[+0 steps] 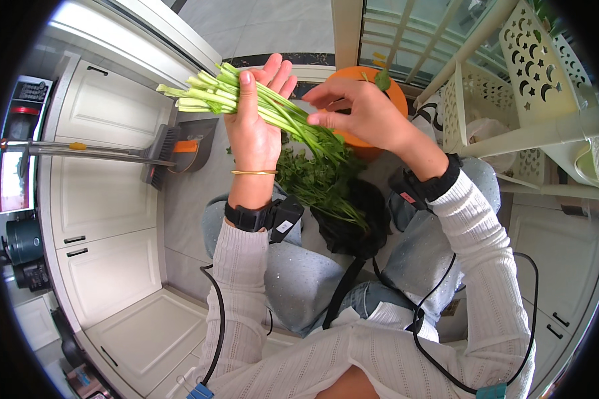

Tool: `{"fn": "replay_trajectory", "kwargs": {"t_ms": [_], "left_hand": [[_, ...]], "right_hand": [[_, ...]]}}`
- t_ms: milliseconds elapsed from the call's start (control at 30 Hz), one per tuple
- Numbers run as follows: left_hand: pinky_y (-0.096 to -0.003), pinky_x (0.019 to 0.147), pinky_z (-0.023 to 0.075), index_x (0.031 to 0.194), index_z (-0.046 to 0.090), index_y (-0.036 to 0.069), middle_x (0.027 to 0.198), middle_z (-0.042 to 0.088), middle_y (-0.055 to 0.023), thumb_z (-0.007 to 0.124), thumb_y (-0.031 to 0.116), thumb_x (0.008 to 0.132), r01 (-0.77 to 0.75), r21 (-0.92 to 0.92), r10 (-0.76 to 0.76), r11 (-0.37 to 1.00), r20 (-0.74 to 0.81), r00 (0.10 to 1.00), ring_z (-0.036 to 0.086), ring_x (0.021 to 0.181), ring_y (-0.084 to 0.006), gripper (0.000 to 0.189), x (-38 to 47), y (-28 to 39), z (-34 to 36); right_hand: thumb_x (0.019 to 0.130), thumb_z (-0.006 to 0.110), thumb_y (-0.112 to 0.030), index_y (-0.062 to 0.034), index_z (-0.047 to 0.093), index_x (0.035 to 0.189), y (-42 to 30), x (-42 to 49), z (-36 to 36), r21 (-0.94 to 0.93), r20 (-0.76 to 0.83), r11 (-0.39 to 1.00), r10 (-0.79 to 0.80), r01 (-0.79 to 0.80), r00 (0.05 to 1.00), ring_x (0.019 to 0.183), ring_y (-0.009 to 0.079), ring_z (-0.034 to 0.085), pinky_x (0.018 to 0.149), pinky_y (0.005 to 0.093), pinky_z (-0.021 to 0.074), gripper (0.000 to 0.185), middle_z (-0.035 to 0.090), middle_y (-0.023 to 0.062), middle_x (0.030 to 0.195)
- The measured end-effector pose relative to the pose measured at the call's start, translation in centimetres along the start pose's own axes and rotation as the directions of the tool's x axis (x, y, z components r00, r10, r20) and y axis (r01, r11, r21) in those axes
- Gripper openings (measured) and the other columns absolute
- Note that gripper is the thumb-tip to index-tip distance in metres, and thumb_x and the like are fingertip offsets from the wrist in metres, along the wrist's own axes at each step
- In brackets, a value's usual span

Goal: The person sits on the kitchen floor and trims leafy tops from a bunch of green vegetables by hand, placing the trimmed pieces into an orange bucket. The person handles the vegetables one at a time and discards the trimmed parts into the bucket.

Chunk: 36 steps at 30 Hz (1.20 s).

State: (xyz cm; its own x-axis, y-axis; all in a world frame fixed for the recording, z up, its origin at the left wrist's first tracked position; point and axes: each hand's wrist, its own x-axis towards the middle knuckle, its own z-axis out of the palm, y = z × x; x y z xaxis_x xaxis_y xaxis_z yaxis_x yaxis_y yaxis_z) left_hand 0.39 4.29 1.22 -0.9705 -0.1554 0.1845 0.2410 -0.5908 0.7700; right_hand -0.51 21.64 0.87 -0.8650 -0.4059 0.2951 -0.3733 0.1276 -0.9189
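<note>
My left hand (253,130) is closed around a bunch of celery-like green stalks (202,97), the thumb over the top and the other fingers raised behind. The pale cut ends point left; the leafy ends trail down to the right. Just right of the grip is my right hand (364,114), thumb and fingers apart beside the stalks, with nothing visible between them. Below both hands, more leafy greens (309,174) lie on and around a black plastic bag (354,239) between my knees. Whether the held leaves touch that pile cannot be made out.
An orange round container (399,95) stands behind my right hand, with a loose leaf (382,80) at its rim. On the left are a broom (160,154), a dustpan (199,149) and white cabinets (107,194). A cream storage rack (534,132) rises at right. Black cables (219,309) hang beside my arms.
</note>
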Motion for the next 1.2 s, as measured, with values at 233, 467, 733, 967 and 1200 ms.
{"fn": "replay_trajectory", "kwargs": {"t_ms": [233,467,733,967,1200], "left_hand": [[-0.0527,0.099,0.0438,0.108,0.053,0.002,0.132,0.049,-0.024,0.052,0.033,0.097,0.063,0.061,-0.066,0.996,0.045,0.997,0.05,0.121,-0.0405,0.033,-0.9,0.5,-0.4],[-0.0485,0.091,0.0505,0.112,0.052,0.002,0.131,0.051,-0.0227,0.053,0.037,0.096,-0.048,0.166,0.068,0.985,-0.114,0.991,0.057,0.112,-0.0373,0.038,0.6,3.6,-4.3],[-0.044,0.095,0.0462,0.112,0.053,0.007,0.134,0.051,-0.0143,0.051,0.035,0.098,-0.08,0.195,0.127,0.978,-0.247,0.961,0.053,0.117,-0.0308,0.032,0.1,5.9,-8.4],[-0.0442,0.096,0.0458,0.112,0.053,0.008,0.133,0.051,-0.014,0.05,0.036,0.098,-0.091,0.163,0.135,0.982,-0.284,0.949,0.054,0.116,-0.0304,0.032,0.2,6.4,-9.2],[-0.0465,0.097,0.0445,0.117,0.05,0.006,0.132,0.051,-0.0162,0.052,0.037,0.097,-0.09,0.137,0.125,0.986,-0.276,0.953,0.053,0.116,-0.0318,0.037,0.1,6.2,-9.2]], "right_hand": [[0.081,0.066,-0.011,0.0017,0.065,0.092,0.7,-0.7,0.1,-0.075,0.136,0.997,0.024,-0.014,0.99,0.068,0.0183,0.065,0.067,0.03,0.0514,0.016,0.067,0.0111,0.074],[0.096,0.054,-0.021,0.0029,0.062,0.109,0.7,0.0,-4.2,0.185,0.599,0.809,0.358,-0.558,0.716,0.066,0.0125,0.061,0.064,0.0262,0.0519,0.029,0.063,0.0051,0.077],[0.093,0.061,-0.019,0.0053,0.061,0.113,2.6,-2.2,-3.8,0.199,0.75,0.614,0.406,-0.764,0.522,0.075,0.0184,0.065,0.069,0.0307,0.055,0.032,0.067,0.0098,0.085],[0.09,0.065,-0.022,0.0045,0.065,0.104,2.2,-1.9,-4.6,0.203,0.707,0.62,0.442,-0.758,0.552,0.07,0.0157,0.064,0.064,0.0278,0.0535,0.03,0.067,0.0087,0.08],[0.091,0.056,-0.015,0.0,0.064,0.088,2.8,-1.4,-4.4,0.347,0.465,0.687,0.465,-0.638,0.753,0.07,0.0133,0.064,0.068,0.0251,0.0516,0.017,0.067,0.0069,0.083]]}}
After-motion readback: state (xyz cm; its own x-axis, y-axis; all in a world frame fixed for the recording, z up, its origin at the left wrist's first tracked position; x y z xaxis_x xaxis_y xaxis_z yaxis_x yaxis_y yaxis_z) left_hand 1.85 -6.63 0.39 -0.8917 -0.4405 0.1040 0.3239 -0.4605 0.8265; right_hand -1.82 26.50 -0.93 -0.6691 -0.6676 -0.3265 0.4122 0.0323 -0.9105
